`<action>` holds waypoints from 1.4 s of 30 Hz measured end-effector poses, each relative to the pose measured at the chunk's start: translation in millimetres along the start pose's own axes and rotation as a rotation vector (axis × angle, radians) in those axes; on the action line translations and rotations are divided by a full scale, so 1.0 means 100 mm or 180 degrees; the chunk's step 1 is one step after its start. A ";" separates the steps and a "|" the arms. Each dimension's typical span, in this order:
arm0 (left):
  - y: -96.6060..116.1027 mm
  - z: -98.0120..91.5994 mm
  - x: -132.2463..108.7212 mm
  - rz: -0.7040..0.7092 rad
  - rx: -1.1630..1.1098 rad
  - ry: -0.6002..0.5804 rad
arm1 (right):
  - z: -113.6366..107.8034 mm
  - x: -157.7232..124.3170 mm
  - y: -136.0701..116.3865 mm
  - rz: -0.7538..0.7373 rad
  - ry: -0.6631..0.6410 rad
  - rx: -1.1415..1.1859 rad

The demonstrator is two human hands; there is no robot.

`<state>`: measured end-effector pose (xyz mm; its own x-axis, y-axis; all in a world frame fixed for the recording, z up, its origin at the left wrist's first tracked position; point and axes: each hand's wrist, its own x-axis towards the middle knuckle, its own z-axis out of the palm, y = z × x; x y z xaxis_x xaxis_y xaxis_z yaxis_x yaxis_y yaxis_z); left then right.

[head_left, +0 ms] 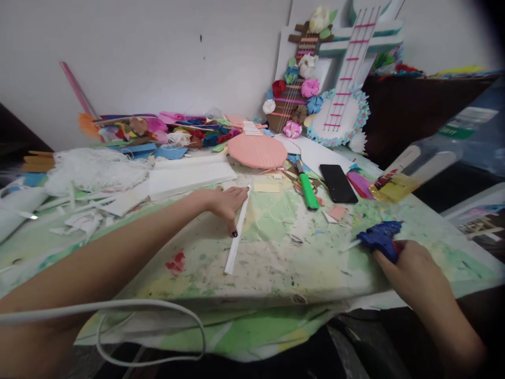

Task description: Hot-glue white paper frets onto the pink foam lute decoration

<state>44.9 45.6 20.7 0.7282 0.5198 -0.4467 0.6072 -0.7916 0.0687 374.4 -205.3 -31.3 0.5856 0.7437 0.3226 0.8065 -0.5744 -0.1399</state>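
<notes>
A narrow white strip point(236, 237) lies on the table, slanting from its far end down toward the front edge. My left hand point(225, 204) rests palm down beside it with fingers stretched out; the fingertips touch its far end and the thumb, with a dark nail, presses near its middle. On the right, my right hand point(416, 273) is closed around the handle of a blue hot glue gun point(379, 237). Its body points left and a pale stick pokes out on that side. The gun appears to be at or just above the table; I cannot tell which.
Right of centre lie a green-handled cutter point(307, 192) and a black phone point(338, 183). Behind stand a pink paper instrument point(256, 150) and flower-trimmed guitars point(335, 118). White shreds point(97, 168) pile at left. A white cable point(158, 304) loops at the front; a plastic bottle point(437, 147) leans at right.
</notes>
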 end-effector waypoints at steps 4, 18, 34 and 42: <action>-0.05 0.06 -0.04 0.0150 0.0015 0.0136 | 0.07 -0.02 0.02 -0.0240 -0.0169 -0.0160; -0.12 0.08 0.04 0.0199 0.0076 0.0337 | -0.30 -0.64 -0.95 -0.2136 0.0843 0.0878; 0.07 -0.02 0.07 -0.0119 0.0021 0.0040 | 0.09 -1.28 -2.05 -0.3386 0.0267 0.1479; 0.11 -0.05 0.12 -0.0184 0.0186 0.0005 | 0.10 -1.37 -2.07 -0.3368 0.0374 0.1423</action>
<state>61.7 44.1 20.2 0.6931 0.5656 -0.4469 0.6286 -0.7777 -0.0095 128.1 -184.8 -55.8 -0.3928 0.7308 0.5583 0.8598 0.5072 -0.0589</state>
